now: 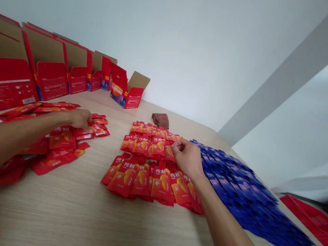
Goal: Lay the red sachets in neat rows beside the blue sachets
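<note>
My left hand (81, 119) reaches over a loose pile of red pouches (61, 138). Its fingers are curled down onto a pouch at the pile's right side; the fingertips are partly hidden. At the table's middle, more red pouches with orange fruit prints (162, 183) lie overlapping in several rows. My right hand (189, 156) is at the right end of the middle row, with thumb and fingers pinched together at the edge of a red pouch (170, 151). Just right of that hand is a long spread of overlapping blue pouches (241, 192).
Red cartons with raised brown flaps (52, 75) line the back left. One open red box (128, 90) stands apart near the wall. A folded brown cloth (160, 120) lies behind the rows. At the far right is a red box or tray (311, 220), partly blurred.
</note>
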`<state>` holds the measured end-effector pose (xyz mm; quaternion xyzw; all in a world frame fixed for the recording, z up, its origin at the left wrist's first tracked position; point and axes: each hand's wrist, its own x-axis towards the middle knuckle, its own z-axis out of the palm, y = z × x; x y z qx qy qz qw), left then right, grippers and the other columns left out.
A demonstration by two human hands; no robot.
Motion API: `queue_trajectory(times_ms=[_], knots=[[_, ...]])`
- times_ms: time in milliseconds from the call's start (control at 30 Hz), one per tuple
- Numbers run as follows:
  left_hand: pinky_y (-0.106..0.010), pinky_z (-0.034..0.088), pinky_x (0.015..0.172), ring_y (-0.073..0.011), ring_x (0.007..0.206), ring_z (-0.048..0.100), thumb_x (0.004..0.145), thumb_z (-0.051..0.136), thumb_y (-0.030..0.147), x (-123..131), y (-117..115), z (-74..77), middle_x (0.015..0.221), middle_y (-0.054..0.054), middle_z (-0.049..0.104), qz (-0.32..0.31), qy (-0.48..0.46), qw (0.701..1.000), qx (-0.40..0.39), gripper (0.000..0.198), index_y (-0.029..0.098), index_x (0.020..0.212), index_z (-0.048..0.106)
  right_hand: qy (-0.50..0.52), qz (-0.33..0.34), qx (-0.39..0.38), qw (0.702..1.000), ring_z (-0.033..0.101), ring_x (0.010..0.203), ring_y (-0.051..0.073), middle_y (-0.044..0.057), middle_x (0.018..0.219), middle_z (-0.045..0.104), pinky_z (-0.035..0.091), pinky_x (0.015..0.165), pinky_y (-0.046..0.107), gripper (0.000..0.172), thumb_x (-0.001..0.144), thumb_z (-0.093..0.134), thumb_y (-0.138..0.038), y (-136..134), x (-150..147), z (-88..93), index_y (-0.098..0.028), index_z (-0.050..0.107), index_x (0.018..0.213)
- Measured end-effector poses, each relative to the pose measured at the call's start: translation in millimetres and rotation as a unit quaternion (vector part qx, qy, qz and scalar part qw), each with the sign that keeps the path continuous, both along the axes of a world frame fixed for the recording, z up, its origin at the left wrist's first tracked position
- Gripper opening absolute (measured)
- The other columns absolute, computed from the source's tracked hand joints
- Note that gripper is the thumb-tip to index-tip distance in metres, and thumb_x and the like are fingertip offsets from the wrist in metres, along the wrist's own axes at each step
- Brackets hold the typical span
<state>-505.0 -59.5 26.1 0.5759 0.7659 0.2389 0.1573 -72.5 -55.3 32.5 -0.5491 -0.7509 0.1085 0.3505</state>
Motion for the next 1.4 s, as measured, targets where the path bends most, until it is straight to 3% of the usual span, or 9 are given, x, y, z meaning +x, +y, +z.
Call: queue_trajectory(times_ms=[167,367,633,800,933,1067,1167,1300,1400], knots=[[-0.022,0.024,0.060,-0.0149,0.061,0.043,0.071,0.091,0.004,9,2,6.8,0.042,0.007,0.047,-0.001,0.068,0.992,-0.103,0.041,0.015,0.051,0.057,0.062,-0.019,0.006,0.998,0.057,0.055,0.016,0.001,0.059,0.065,0.039,0.060,0.027,0.018,0.081,0.062,-0.034,0,30,8.5,-0.021,0.067,0.069],[-0.021,0.025,0.062,-0.0119,0.062,0.044,0.088,0.082,0.009,24,-4,40.0,0.048,0.008,0.052,-0.025,0.065,0.996,-0.055,0.034,0.014,0.063,0.059,0.147,-0.009,-0.017,0.989,0.050,0.050,0.014,0.001,0.059,0.062,0.036,0.052,0.026,0.032,0.077,0.063,-0.051,-3,54,10.2,-0.020,0.069,0.076],[-0.024,0.028,0.056,-0.0093,0.055,0.042,0.082,0.085,0.012,124,-13,69.4,0.053,0.008,0.053,-0.039,-0.239,0.961,0.134,0.030,0.016,0.074,0.056,0.211,0.146,-0.142,0.956,0.052,0.042,0.013,-0.003,0.050,0.059,0.035,0.046,0.023,0.038,0.087,0.066,-0.058,-25,-14,5.2,-0.021,0.069,0.078],[-0.022,0.028,0.047,-0.0078,0.045,0.039,0.072,0.093,0.022,201,-30,54.6,0.048,0.008,0.050,-0.092,-0.405,0.902,0.114,0.037,0.018,0.071,0.055,0.285,0.181,-0.171,0.925,0.058,0.048,0.014,-0.003,0.055,0.063,0.041,0.049,0.023,0.046,0.088,0.068,-0.067,-29,-49,2.5,-0.022,0.066,0.081],[-0.022,0.033,0.047,-0.0109,0.045,0.048,0.073,0.088,0.039,227,-22,38.0,0.053,0.005,0.058,-0.164,-0.422,0.882,0.130,0.034,0.019,0.077,0.060,0.346,0.148,-0.173,0.910,0.054,0.049,0.012,-0.002,0.065,0.067,0.045,0.049,0.025,0.059,0.078,0.077,-0.079,-14,-31,5.5,-0.021,0.065,0.085],[-0.039,0.061,0.086,-0.0281,0.091,0.079,0.092,0.066,0.044,226,3,16.8,0.103,-0.014,0.084,-0.273,-0.175,0.928,0.186,0.034,0.015,0.107,0.076,0.354,0.060,-0.173,0.917,0.047,0.048,0.007,-0.006,0.065,0.061,0.039,0.048,0.021,0.052,0.090,0.082,-0.067,20,27,19.0,-0.018,0.065,0.087],[-0.053,0.047,0.123,-0.0389,0.145,0.062,0.098,0.065,0.042,221,13,-6.6,0.155,-0.020,0.067,-0.344,0.048,0.926,0.147,0.052,0.016,0.141,0.071,0.315,-0.007,-0.219,0.923,0.061,0.063,0.009,-0.002,0.084,0.068,0.054,0.060,0.022,0.036,0.106,0.072,-0.051,43,65,18.7,-0.015,0.069,0.101],[-0.059,0.039,0.129,-0.0422,0.163,0.039,0.101,0.067,0.044,221,13,-33.2,0.178,-0.021,0.037,-0.407,0.161,0.898,0.040,0.066,0.020,0.162,0.056,0.240,-0.055,-0.303,0.921,0.073,0.104,0.021,0.008,0.126,0.071,0.065,0.090,0.040,0.036,0.108,0.072,-0.043,58,82,-7.8,-0.016,0.068,0.131],[-0.057,0.041,0.129,-0.0400,0.160,0.045,0.101,0.069,0.040,223,12,-38.4,0.176,-0.020,0.043,-0.414,0.157,0.896,0.037,0.066,0.022,0.163,0.054,0.192,-0.067,-0.342,0.917,0.072,0.115,0.025,0.011,0.136,0.068,0.064,0.098,0.046,0.040,0.107,0.073,-0.043,66,79,-32.6,-0.017,0.066,0.138]])
